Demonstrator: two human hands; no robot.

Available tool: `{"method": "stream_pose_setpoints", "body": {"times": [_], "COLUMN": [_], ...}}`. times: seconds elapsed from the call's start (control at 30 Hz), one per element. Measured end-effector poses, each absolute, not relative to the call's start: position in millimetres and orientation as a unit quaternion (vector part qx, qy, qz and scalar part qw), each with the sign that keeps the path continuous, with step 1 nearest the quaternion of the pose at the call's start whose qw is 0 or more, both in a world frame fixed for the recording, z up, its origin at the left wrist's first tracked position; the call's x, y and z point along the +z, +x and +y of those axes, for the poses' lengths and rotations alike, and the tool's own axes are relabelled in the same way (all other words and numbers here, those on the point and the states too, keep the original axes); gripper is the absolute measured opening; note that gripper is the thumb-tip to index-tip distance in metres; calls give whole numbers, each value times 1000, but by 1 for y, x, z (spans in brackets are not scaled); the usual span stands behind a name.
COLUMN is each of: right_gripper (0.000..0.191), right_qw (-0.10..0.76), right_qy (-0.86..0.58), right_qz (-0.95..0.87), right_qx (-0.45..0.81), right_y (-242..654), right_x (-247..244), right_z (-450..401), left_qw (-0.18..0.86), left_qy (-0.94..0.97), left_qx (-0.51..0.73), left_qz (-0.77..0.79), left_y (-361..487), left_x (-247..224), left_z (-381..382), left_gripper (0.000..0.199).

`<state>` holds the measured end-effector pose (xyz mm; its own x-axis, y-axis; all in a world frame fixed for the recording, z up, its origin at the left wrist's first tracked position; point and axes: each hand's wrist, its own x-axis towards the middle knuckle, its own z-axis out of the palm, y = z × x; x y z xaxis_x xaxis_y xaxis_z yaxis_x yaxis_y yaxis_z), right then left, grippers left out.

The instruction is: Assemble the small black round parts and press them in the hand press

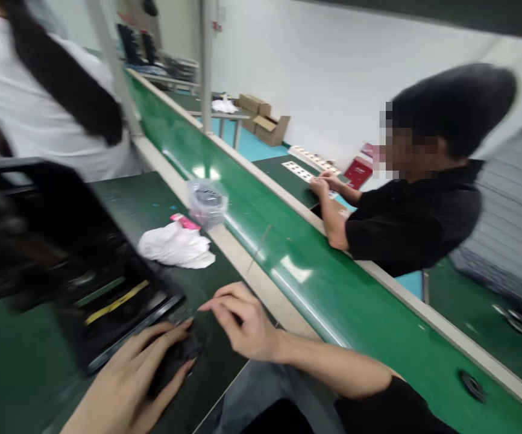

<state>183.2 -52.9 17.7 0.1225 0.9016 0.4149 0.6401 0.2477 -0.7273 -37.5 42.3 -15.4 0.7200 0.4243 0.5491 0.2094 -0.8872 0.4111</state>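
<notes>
My left hand lies at the bottom left, its fingertips curled over a small black object on the dark green workbench. That object is blurred, so its kind is hard to tell. My right hand hovers just to the right of it, fingers loosely apart and holding nothing. Beside both hands, a large black tray or case with a yellow strip sits tilted and blurred, its edge close to my left fingertips.
A green conveyor belt runs diagonally past the bench. On the bench lie a crumpled white cloth and a clear bag of black rings. A co-worker handles a white sheet across the belt. Another person stands at upper left.
</notes>
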Motion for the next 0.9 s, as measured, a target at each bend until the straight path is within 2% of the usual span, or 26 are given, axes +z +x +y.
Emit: {"method": "stream_pose_setpoints", "body": {"times": [0.1,0.23,0.37,0.67,0.9], "right_gripper": [35,30,32,31,19], "right_qw": [486,498,498,487,456], "right_qy": [-586,-563,-552,-476,-495], "right_qz": [-631,-613,-605,-670,-694], "right_qx": [150,244,285,294,254], "right_y": [188,194,189,147,140], "right_x": [20,20,30,26,16], "right_z": [-61,-59,-40,52,63], "left_qw": [174,193,192,164,159], "left_qy": [935,944,945,948,949], "left_qx": [258,219,209,221,217], "left_qz": [172,156,163,162,166], "left_y": [-33,-31,-29,-28,-26], "left_x": [3,11,7,4,4], "left_z": [30,25,23,23,25], "left_gripper": [29,34,38,39,35]}}
